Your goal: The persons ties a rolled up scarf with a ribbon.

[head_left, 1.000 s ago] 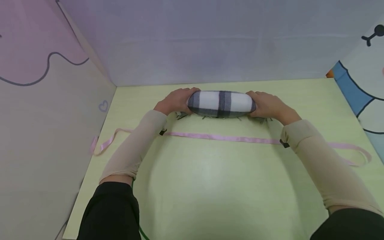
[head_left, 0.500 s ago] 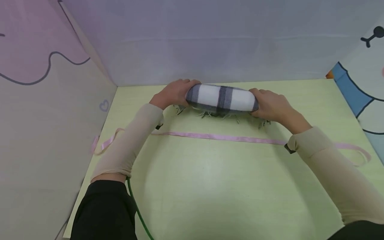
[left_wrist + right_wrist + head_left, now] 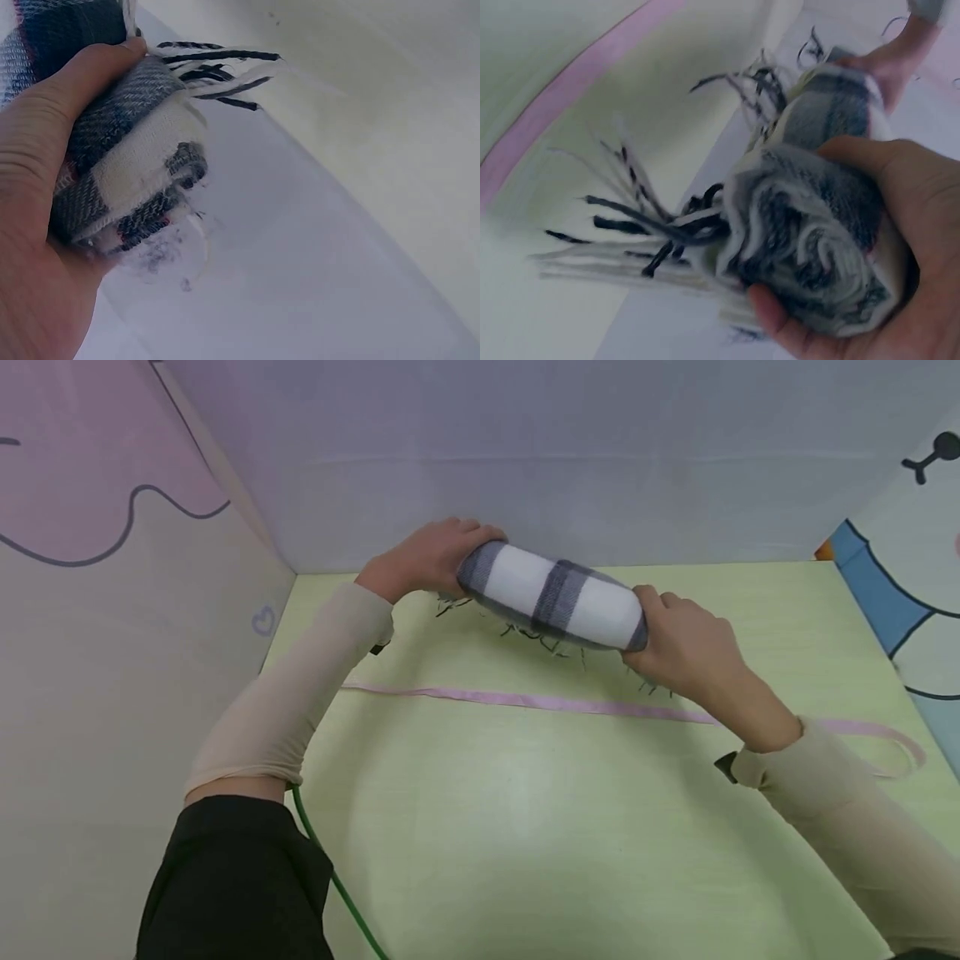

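A rolled-up plaid scarf (image 3: 558, 597) in white, grey and dark blue is held over the back of the table, its left end higher than its right. My left hand (image 3: 435, 560) grips the left end; in the left wrist view the thumb lies across the folded cloth (image 3: 139, 127). At the right end, my right hand (image 3: 690, 647) curls around the roll, and the right wrist view shows the spiral of layers (image 3: 810, 247). Dark and white fringe (image 3: 652, 225) hangs from the underside. Nearer than the scarf, a pink ribbon (image 3: 525, 700) lies stretched across the table.
The pale yellow-green table (image 3: 525, 827) meets a lilac backdrop (image 3: 562, 460) at its back edge. Printed panels stand at left and right. A green cable (image 3: 337, 881) runs down from the left sleeve. The ribbon loops near the table's right edge.
The scarf has gone from level to slanted: my left hand has risen and moved away, while my right hand has shifted slightly right and nearer. Both hands keep their hold.
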The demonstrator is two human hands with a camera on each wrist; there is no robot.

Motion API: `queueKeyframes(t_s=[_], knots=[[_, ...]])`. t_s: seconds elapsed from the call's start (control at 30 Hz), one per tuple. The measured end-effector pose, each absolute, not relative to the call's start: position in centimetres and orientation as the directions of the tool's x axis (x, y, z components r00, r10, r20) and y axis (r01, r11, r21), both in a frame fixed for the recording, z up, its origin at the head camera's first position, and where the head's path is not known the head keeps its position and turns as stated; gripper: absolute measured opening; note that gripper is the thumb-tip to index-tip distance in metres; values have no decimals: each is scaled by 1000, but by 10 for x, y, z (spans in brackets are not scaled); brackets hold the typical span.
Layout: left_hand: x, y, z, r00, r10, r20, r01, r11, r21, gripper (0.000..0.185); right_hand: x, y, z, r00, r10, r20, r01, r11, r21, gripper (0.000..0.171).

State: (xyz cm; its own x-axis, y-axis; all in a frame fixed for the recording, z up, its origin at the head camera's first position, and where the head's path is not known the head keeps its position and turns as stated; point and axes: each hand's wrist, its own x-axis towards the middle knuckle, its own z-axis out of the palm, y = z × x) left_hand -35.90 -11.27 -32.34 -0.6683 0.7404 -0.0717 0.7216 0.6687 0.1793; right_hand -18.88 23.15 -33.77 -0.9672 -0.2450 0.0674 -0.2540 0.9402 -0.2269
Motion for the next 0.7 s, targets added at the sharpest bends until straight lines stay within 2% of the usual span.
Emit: queueKeyframes(t_s=[0.2,0.4,0.7], knots=[[-365,-103,-295,-627,777,-48,770,628,111,86,-155,211,-326,-976,-148,160,-189,941,-282,61],[-364,-86,-254,-586,806,-77,806,590,40,85,-127,197,-315,-978,-58,199,-128,924,-360,57],[-356,-60,-214,-498,857,-132,866,500,-26,81,-89,180,-304,-990,52,131,-13,891,-454,61]])
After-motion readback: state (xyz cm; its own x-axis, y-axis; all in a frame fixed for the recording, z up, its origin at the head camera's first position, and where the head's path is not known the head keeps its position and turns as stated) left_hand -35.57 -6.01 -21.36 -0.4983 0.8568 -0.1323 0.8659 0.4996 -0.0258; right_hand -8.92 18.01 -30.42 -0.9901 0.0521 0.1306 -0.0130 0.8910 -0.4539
